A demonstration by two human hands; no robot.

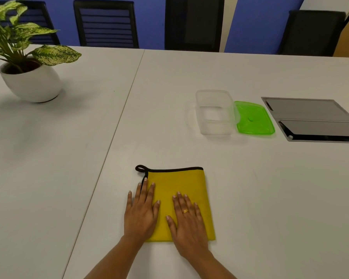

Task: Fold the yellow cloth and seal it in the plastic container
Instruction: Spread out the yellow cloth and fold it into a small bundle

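The yellow cloth (179, 184) lies folded flat on the white table near its front edge, with a black trim and a small loop at its far left corner. My left hand (141, 212) rests flat over the cloth's left edge, fingers spread. My right hand (187, 222) lies flat on the cloth's near right part, a gold ring on one finger. Neither hand grips anything. Farther back to the right stands the clear plastic container (215, 125), without its lid. The green lid (254, 118) lies beside it, touching its right side.
A potted plant in a white pot (31, 83) stands at the far left. A grey recessed panel (310, 117) is set in the white table (250, 188) at the right. A seam (117, 127) runs between two tabletops. Black chairs (107, 24) line the far side.
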